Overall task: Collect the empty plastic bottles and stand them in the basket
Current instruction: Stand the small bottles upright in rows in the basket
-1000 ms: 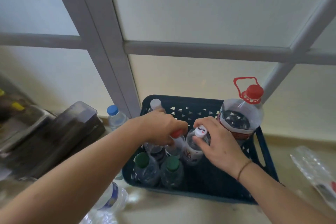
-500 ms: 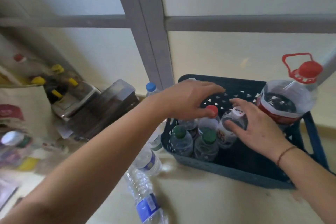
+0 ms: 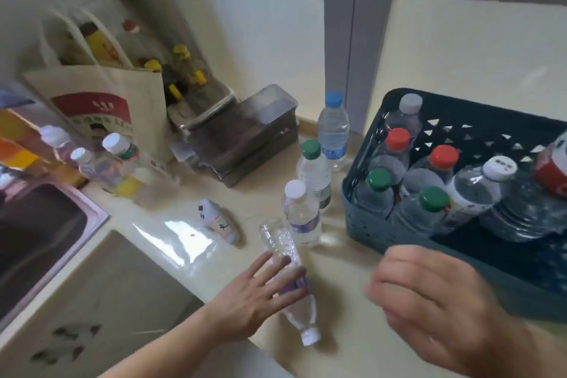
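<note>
A dark blue basket stands on the counter at the right, holding several upright bottles with red, green and white caps and a big red-capped jug at the frame edge. On the counter lies a clear bottle with a purple label, cap toward me. My left hand rests on its side, fingers spread over it, not closed around it. My right hand hovers blurred in front of the basket, fingers loosely curled, holding nothing. Three more bottles stand left of the basket: white cap, green cap, blue cap.
A small white bottle lies on the counter beside clear plastic wrap. A metal box and a tote bag stand at the back. More bottles cluster far left by the sink.
Both hands have left the basket and drawn back toward me. The left hand has come down onto the lying bottle. The view has swung left and down.
</note>
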`<state>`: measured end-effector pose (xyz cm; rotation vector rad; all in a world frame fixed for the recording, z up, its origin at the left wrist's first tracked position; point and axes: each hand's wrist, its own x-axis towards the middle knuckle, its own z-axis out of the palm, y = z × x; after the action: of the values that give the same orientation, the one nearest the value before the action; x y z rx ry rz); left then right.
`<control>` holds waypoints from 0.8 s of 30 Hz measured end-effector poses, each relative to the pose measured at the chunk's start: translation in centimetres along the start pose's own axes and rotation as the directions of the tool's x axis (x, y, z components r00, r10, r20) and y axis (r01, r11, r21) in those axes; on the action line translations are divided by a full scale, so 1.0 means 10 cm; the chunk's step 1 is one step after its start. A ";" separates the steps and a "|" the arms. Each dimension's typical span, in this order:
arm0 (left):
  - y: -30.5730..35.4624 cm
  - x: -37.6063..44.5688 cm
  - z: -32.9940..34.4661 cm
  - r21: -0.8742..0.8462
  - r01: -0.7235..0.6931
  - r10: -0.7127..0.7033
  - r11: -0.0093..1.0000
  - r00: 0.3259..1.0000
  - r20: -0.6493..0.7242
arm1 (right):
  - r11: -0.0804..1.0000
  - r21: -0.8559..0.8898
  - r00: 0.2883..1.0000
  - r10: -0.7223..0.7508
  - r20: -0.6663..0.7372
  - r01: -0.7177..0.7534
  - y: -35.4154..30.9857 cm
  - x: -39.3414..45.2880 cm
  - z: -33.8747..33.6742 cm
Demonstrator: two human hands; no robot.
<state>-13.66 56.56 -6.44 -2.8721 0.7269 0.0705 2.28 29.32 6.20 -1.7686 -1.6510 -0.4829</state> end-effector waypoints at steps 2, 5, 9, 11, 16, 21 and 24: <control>-0.14 0.07 0.05 0.005 0.013 -0.013 1.000 0.996 0.089 | 0.990 -0.024 0.978 -0.135 0.162 0.140 -0.13 -0.19 0.50; -0.32 0.21 0.08 0.009 -0.008 0.007 1.000 0.997 0.074 | 0.971 -0.139 0.912 -0.126 0.389 0.194 -0.21 -0.54 1.18; -0.39 0.31 0.10 0.033 -0.081 0.082 0.996 0.997 -0.017 | 0.982 -0.163 0.840 0.011 0.542 0.092 -0.25 -0.76 1.54; -0.38 0.32 0.08 0.049 -0.078 0.078 0.996 0.997 0.002 | 0.993 -0.106 0.832 0.018 0.555 0.048 -0.26 -0.73 1.55; -0.35 0.27 0.05 -0.032 0.008 -0.010 0.999 0.997 -0.075 | 0.999 0.027 0.832 0.009 0.554 -0.029 -0.26 -0.65 1.46; -0.10 0.15 -0.04 -0.490 0.174 -0.348 0.854 0.892 -0.289 | 0.978 0.195 0.951 0.007 0.310 -0.071 -0.22 -0.31 1.06; 0.16 0.19 -0.13 -0.786 0.275 -0.650 0.554 0.732 -0.202 | 0.895 0.340 0.950 0.224 0.215 -0.288 -0.21 -0.01 0.89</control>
<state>-12.78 54.03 -5.56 -3.8055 -0.1817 -0.5978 -1.32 35.30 0.27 -1.7396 -1.4699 0.1019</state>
